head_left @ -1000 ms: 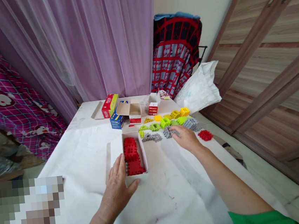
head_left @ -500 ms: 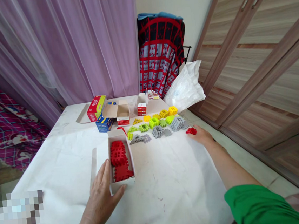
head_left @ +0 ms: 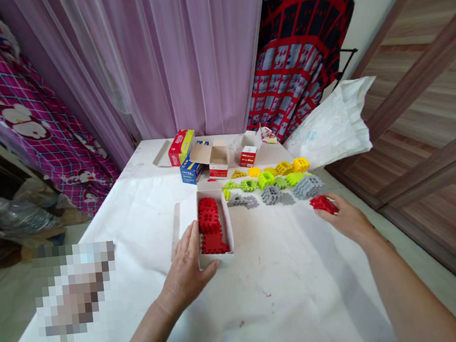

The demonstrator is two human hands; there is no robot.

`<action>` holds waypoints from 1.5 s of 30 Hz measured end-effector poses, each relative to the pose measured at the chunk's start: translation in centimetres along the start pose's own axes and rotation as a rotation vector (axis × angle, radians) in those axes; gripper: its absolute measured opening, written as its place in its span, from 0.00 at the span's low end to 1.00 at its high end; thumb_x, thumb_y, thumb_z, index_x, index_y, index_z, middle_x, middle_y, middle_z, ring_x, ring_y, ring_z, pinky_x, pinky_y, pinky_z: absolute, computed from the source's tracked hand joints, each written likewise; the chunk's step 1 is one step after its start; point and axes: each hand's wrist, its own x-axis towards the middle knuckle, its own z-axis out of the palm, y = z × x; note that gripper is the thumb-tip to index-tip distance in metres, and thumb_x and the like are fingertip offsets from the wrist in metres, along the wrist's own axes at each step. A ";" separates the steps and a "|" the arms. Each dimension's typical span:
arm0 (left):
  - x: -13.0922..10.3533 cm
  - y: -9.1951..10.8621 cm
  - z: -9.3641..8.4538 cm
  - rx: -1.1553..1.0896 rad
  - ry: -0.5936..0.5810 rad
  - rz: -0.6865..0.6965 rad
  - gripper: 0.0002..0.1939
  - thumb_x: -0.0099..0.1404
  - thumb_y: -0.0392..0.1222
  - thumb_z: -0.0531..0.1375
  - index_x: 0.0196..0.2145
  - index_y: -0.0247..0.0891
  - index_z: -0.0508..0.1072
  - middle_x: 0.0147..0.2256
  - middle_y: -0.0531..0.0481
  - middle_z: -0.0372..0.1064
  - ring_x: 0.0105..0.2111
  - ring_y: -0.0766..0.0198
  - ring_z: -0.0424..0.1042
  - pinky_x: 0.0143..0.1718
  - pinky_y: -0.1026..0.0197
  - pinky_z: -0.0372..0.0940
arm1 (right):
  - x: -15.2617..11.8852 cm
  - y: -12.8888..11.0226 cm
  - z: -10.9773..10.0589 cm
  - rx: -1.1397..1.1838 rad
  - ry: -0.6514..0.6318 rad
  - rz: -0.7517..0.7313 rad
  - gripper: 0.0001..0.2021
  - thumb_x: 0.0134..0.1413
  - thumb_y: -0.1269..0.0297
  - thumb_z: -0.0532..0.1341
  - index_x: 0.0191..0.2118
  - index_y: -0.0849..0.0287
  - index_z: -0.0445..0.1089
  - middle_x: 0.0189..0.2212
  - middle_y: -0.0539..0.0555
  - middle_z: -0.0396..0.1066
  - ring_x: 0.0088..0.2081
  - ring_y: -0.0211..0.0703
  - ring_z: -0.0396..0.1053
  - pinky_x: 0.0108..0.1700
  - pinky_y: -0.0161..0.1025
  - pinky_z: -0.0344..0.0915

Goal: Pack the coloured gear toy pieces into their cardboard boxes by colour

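Red toothed plastic pieces, at the right of the white-covered table, are pinched by the right hand; gripping them seems the present step. The left hand is spread against the open white cardboard box; the next move calls for a secure pinch.

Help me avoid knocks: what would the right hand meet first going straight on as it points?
Beyond the red plastic blocks it holds, the right hand would likely meet the nearest grey latticed plastic blocks; depth is unclear.

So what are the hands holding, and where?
The right hand grips the red block by its right end, thumb on the near side. The left hand rests open against the box at its near left corner.
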 end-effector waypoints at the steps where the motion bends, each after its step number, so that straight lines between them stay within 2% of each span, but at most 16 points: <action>1: 0.0 0.1 0.0 -0.009 0.003 -0.005 0.50 0.61 0.48 0.60 0.69 0.39 0.33 0.68 0.34 0.45 0.67 0.44 0.48 0.63 0.39 0.54 | -1.0 -1.9 -0.1 0.110 -0.019 -0.100 0.30 0.48 0.55 0.61 0.58 0.57 0.64 0.47 0.60 0.75 0.44 0.53 0.73 0.44 0.45 0.69; 3: -0.1 0.1 0.2 -0.019 0.011 -0.014 0.50 0.61 0.47 0.60 0.69 0.39 0.33 0.68 0.34 0.46 0.67 0.44 0.49 0.63 0.39 0.54 | -3.0 -6.5 -0.1 0.240 -0.113 -0.302 0.31 0.48 0.55 0.62 0.59 0.55 0.63 0.50 0.58 0.73 0.47 0.53 0.72 0.46 0.44 0.69; 6: -0.1 0.1 0.3 -0.028 0.031 -0.029 0.51 0.60 0.47 0.61 0.69 0.39 0.33 0.68 0.34 0.46 0.67 0.44 0.49 0.63 0.39 0.54 | -6.0 -14.0 0.7 0.212 -0.295 -0.579 0.29 0.47 0.59 0.63 0.58 0.51 0.65 0.51 0.54 0.73 0.48 0.49 0.72 0.48 0.42 0.68; 8: -0.2 0.2 0.4 -0.046 0.033 -0.034 0.51 0.59 0.46 0.61 0.69 0.39 0.33 0.67 0.33 0.46 0.67 0.43 0.50 0.63 0.38 0.54 | -7.6 -18.1 1.9 0.163 -0.394 -0.763 0.29 0.46 0.62 0.64 0.58 0.52 0.65 0.53 0.54 0.72 0.49 0.48 0.71 0.51 0.42 0.66; 10: -0.3 0.2 0.4 -0.074 0.031 -0.036 0.51 0.59 0.46 0.62 0.69 0.38 0.34 0.67 0.33 0.47 0.67 0.43 0.50 0.63 0.38 0.54 | -8.6 -20.8 3.5 0.096 -0.459 -0.890 0.31 0.46 0.63 0.65 0.58 0.55 0.65 0.53 0.57 0.71 0.50 0.49 0.70 0.52 0.44 0.64; 12: -0.3 0.1 0.5 -0.098 0.037 -0.037 0.51 0.59 0.47 0.62 0.69 0.37 0.35 0.67 0.32 0.48 0.66 0.43 0.50 0.63 0.38 0.54 | -9.1 -22.2 4.9 0.024 -0.515 -0.968 0.31 0.46 0.64 0.66 0.59 0.58 0.64 0.51 0.60 0.72 0.49 0.51 0.69 0.52 0.45 0.64; 17: -0.3 0.0 0.4 -0.115 0.033 -0.032 0.52 0.57 0.47 0.63 0.69 0.34 0.37 0.67 0.30 0.46 0.67 0.43 0.49 0.63 0.39 0.53 | -9.3 -22.7 6.8 -0.093 -0.585 -1.052 0.30 0.46 0.66 0.65 0.58 0.62 0.64 0.48 0.62 0.72 0.48 0.52 0.69 0.50 0.46 0.63; 29: -0.3 0.2 0.3 -0.106 0.006 -0.041 0.53 0.57 0.46 0.64 0.69 0.37 0.37 0.67 0.32 0.48 0.67 0.43 0.49 0.63 0.39 0.53 | -8.5 -22.6 7.1 -0.068 -0.640 -1.117 0.31 0.47 0.65 0.66 0.59 0.60 0.62 0.50 0.59 0.68 0.51 0.49 0.66 0.52 0.42 0.61; 34: -0.2 0.2 0.3 -0.098 0.006 -0.043 0.52 0.57 0.47 0.64 0.69 0.36 0.37 0.67 0.32 0.47 0.66 0.43 0.50 0.63 0.38 0.53 | -8.0 -22.0 6.7 -0.084 -0.589 -1.123 0.26 0.47 0.64 0.67 0.54 0.58 0.67 0.49 0.57 0.69 0.50 0.49 0.66 0.52 0.43 0.60; 40: -0.2 0.3 -0.1 -0.094 -0.015 -0.043 0.51 0.58 0.47 0.63 0.69 0.37 0.37 0.67 0.32 0.47 0.67 0.43 0.49 0.63 0.38 0.52 | -9.0 -23.1 7.1 -0.185 -0.542 -1.137 0.18 0.49 0.63 0.66 0.47 0.60 0.70 0.41 0.57 0.73 0.45 0.50 0.68 0.49 0.44 0.60; 45: -0.2 0.5 -0.2 -0.101 -0.025 -0.055 0.51 0.58 0.47 0.63 0.69 0.37 0.37 0.67 0.32 0.46 0.67 0.43 0.48 0.63 0.38 0.52 | -9.0 -23.0 6.9 -0.138 -0.526 -1.097 0.19 0.47 0.64 0.66 0.47 0.59 0.70 0.42 0.57 0.72 0.45 0.49 0.68 0.48 0.43 0.61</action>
